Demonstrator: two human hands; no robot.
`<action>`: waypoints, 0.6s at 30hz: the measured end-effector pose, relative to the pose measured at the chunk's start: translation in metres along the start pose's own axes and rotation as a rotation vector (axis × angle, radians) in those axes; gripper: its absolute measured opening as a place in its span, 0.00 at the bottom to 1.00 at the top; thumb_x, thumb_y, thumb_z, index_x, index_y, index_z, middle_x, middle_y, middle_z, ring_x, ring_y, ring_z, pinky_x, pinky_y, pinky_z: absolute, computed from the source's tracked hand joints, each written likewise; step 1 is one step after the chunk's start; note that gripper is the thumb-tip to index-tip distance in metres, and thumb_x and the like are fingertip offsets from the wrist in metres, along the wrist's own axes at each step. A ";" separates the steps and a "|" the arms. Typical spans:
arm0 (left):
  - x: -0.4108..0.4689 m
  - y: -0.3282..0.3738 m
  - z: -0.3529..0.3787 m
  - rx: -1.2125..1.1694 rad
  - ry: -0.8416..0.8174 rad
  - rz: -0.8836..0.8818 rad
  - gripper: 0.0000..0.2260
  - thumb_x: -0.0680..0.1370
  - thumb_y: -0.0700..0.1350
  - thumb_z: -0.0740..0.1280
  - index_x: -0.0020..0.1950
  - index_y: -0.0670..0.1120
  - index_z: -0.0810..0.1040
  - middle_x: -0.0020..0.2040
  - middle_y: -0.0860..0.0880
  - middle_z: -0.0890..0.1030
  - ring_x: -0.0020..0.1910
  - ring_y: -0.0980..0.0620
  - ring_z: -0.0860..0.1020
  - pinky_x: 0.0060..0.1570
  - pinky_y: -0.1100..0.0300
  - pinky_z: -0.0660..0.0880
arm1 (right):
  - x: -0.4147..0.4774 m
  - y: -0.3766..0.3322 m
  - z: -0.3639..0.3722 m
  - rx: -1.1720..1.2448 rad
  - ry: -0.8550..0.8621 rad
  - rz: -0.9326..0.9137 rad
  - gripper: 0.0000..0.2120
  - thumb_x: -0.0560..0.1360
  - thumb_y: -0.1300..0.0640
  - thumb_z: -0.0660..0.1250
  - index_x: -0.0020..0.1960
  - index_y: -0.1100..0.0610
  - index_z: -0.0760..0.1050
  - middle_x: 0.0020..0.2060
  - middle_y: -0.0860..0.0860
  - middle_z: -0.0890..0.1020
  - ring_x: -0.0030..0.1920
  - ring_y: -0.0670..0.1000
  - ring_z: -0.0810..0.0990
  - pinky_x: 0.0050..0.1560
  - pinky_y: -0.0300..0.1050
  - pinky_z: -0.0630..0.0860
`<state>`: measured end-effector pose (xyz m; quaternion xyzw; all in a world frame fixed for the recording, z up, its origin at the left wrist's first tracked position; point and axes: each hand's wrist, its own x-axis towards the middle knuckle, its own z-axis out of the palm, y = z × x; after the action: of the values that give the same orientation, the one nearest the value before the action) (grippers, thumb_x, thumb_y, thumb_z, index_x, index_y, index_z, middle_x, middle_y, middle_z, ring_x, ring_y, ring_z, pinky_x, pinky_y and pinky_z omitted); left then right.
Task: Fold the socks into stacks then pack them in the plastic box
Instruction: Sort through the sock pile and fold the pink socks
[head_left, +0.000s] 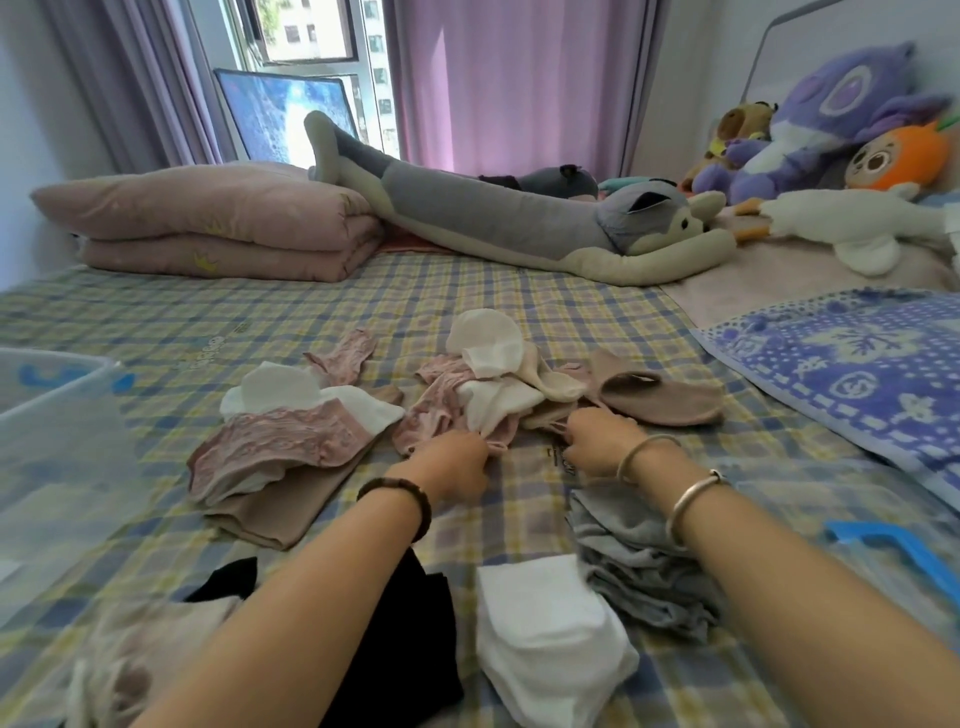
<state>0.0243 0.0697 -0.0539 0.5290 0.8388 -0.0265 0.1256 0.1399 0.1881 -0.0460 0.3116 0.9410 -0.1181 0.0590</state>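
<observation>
A loose heap of socks (498, 384) in white, pink and tan lies mid-bed. My left hand (457, 462) pinches the near edge of a pink sock (441, 415) from that heap. My right hand (597, 441) grips the edge of a tan sock (550, 413) beside it. Left of the heap lies a folded stack of pink, white and tan socks (291, 441). Near me are a white stack (550, 634), a grey stack (639, 566), a black stack (395, 644) and a pale pink pile (140, 654). The clear plastic box (57, 457) stands at the left edge.
A checked sheet (415, 291) covers the bed. A folded pink quilt (218, 223) and a long grey plush dog (519, 218) lie at the back, with more plush toys (831, 130) at the right. A blue patterned pillow (852, 374) and a blue handle (904, 551) are on the right.
</observation>
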 end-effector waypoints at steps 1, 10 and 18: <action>-0.002 0.000 -0.002 -0.040 0.068 -0.020 0.06 0.76 0.44 0.62 0.43 0.43 0.75 0.48 0.43 0.76 0.46 0.47 0.73 0.39 0.61 0.67 | -0.002 -0.002 -0.004 0.069 0.077 -0.023 0.13 0.76 0.56 0.60 0.34 0.58 0.71 0.37 0.54 0.74 0.43 0.54 0.72 0.46 0.47 0.68; -0.045 0.009 -0.053 -0.906 0.682 -0.077 0.07 0.75 0.42 0.65 0.50 0.45 0.68 0.39 0.53 0.72 0.41 0.53 0.73 0.36 0.62 0.68 | -0.049 -0.030 -0.055 0.815 0.463 -0.087 0.18 0.72 0.57 0.69 0.58 0.60 0.70 0.45 0.51 0.76 0.49 0.51 0.78 0.49 0.45 0.77; -0.104 0.010 -0.094 -1.060 0.709 0.018 0.08 0.70 0.45 0.72 0.32 0.53 0.79 0.32 0.56 0.79 0.37 0.57 0.77 0.36 0.65 0.71 | -0.100 -0.062 -0.095 1.178 0.474 -0.139 0.16 0.72 0.63 0.68 0.58 0.60 0.69 0.40 0.52 0.76 0.36 0.47 0.78 0.39 0.43 0.78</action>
<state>0.0584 -0.0007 0.0628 0.3790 0.7242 0.5697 0.0853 0.1790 0.1069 0.0761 0.2479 0.7239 -0.5468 -0.3398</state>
